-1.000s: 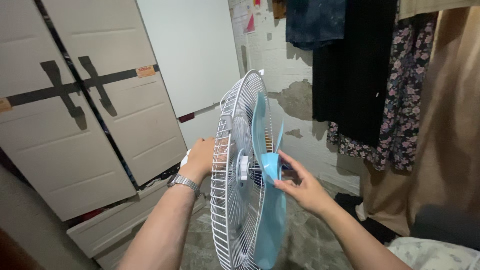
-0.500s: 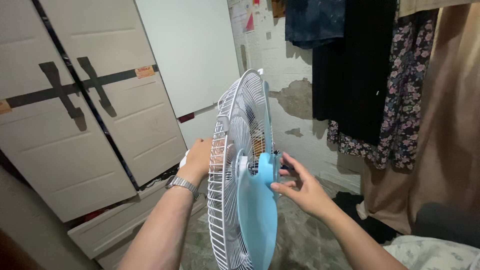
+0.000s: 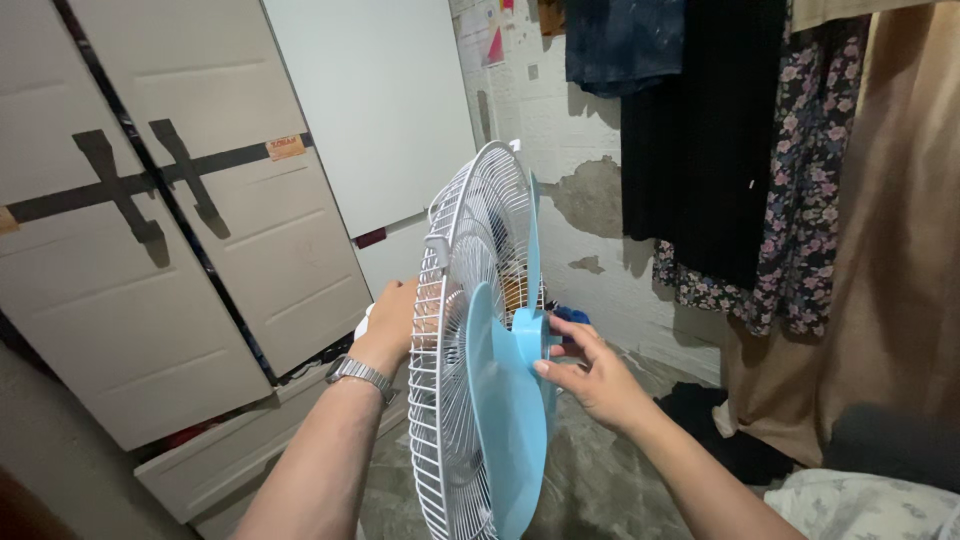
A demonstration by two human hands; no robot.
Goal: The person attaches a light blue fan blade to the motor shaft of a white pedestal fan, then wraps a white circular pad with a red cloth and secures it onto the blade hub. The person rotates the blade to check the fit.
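Labels and signs first. A small orange rectangular sticker (image 3: pixel 284 147) sits on the cream cabinet door (image 3: pixel 250 200), right on a strip of black tape (image 3: pixel 130 190) that runs across the doors and crosses other strips. A second orange tag (image 3: pixel 8 220) shows at the far left edge, on the same tape line. A small dark red label (image 3: pixel 372 237) lies at the lower edge of the white panel (image 3: pixel 370 100). High on the peeling wall (image 3: pixel 590 200), paper sheets (image 3: pixel 490 35) with pink and red shapes are pinned; print too small to tell.

Fan: the white wire grille (image 3: pixel 455 300) stands nearly upright, edge-on to the camera, at centre frame. The light blue fan blade (image 3: pixel 505 400) sits on its right face, hub at mid height.

Left hand (image 3: pixel 392 320): behind the grille, fingers wrapped on the part at the grille's back; what exactly it grips is hidden by the wires. A metal wristwatch (image 3: pixel 352 372) is on that wrist.

Right hand (image 3: pixel 590 375): in front of the blade, fingers (image 3: pixel 560 345) pinched closed on the blue hub, thumb below, forefinger above, touching it.

Hanging clothes, right side: a black garment (image 3: pixel 700 130), a floral dress (image 3: pixel 800 200), a tan cloth (image 3: pixel 900 250).
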